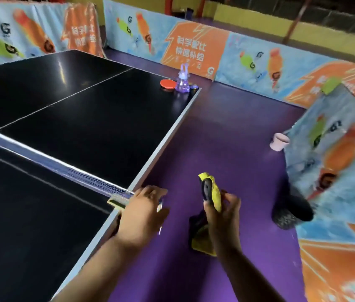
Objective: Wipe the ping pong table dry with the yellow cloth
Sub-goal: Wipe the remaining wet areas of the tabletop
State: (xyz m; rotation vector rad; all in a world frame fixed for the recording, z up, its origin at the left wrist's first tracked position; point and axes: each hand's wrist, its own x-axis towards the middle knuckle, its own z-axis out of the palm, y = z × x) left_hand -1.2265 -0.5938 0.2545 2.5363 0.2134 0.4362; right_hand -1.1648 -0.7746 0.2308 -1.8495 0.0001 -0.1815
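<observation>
- Head camera is looking along the right edge of the ping pong table [85, 118], where its pale border is meeting the purple floor [226, 127]. A broad strip of floor is lying open between that edge and the printed barrier panels [194, 49].
- Right hand [222, 212] is gripping the yellow cloth [212, 192], fingers curled round its middle. The cloth, dark on one face, is hanging over the floor just beside the table, apart from it.
- Left hand [144, 208] is resting on the net clamp [115, 202] at the table edge and covering its end, so whether it is gripping cannot be told.
- Net [63, 168] is running left across the dark top and out of frame.
- Red paddle [168, 84] and purple spray bottle [182, 81] are sitting together at the far right corner.
- Pink cup [279, 141] is standing on the floor against a barrier panel, while a dark shape [292, 210] at the panel's foot is too blurred to name.
</observation>
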